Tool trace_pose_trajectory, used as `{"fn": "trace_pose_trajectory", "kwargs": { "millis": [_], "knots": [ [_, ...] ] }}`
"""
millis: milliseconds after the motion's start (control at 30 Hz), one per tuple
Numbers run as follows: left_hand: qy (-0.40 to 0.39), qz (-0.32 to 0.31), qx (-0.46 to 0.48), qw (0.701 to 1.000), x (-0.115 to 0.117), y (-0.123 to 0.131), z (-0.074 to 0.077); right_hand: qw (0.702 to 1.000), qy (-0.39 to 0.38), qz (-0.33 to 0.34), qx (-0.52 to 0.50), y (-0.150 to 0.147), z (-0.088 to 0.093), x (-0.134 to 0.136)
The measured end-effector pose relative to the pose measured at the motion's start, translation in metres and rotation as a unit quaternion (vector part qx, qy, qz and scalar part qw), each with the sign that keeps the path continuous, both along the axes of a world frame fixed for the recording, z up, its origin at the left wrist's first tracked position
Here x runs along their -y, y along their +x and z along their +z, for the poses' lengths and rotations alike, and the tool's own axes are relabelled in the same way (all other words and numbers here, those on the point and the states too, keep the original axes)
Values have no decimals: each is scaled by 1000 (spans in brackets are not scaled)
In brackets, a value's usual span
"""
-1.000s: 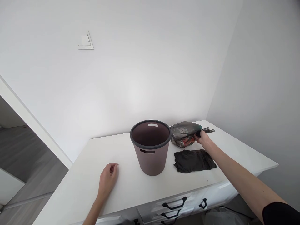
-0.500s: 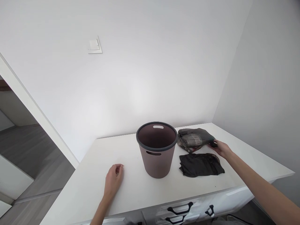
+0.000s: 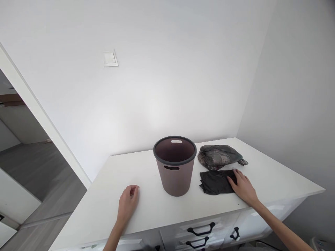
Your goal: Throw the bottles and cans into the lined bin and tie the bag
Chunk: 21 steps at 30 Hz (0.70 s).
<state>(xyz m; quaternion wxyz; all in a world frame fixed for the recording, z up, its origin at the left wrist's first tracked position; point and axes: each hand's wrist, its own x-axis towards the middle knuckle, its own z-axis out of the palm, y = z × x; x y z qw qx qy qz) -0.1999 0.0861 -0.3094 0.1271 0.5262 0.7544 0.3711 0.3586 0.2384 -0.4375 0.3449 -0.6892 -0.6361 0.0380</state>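
A mauve waste bin (image 3: 176,179) with a dark grey rim and cut-out handles stands upright on the white cabinet top. My left hand (image 3: 128,202) rests on the surface left of the bin, fingers curled toward the thumb and nothing visible in them. To the bin's right lies a folded black plastic bag (image 3: 216,183). My right hand (image 3: 244,188) lies over this bag's right end, thumb and fingers apart and touching it. Behind it sits a filled, dark see-through trash bag (image 3: 221,155), bunched at its left end; its contents cannot be made out.
The white cabinet top (image 3: 146,219) runs back to the wall, with black drawer handles (image 3: 201,230) below its front edge. A light switch (image 3: 110,58) is on the wall. At the left, a doorway shows grey flooring (image 3: 49,167).
My right hand has let go of the filled bag's right end and moved toward me onto the folded black bag. My left hand has stayed in place. The view has shifted slightly.
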Motion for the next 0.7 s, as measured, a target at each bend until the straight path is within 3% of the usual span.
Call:
{"fn": "trace_pose_trajectory", "kwargs": {
  "millis": [133, 300, 700],
  "knots": [
    [-3, -3, -2, 1000, 2, -1, -3, 995, -11, 46, 82, -7, -11, 4],
    [-8, -14, -11, 1000, 5, -2, -4, 989, -6, 57, 134, -17, -17, 13],
    [0, -35, -10, 999, 20, 6, 10, 984, -33, 46, 168, -41, 17, 37]
  ]
}}
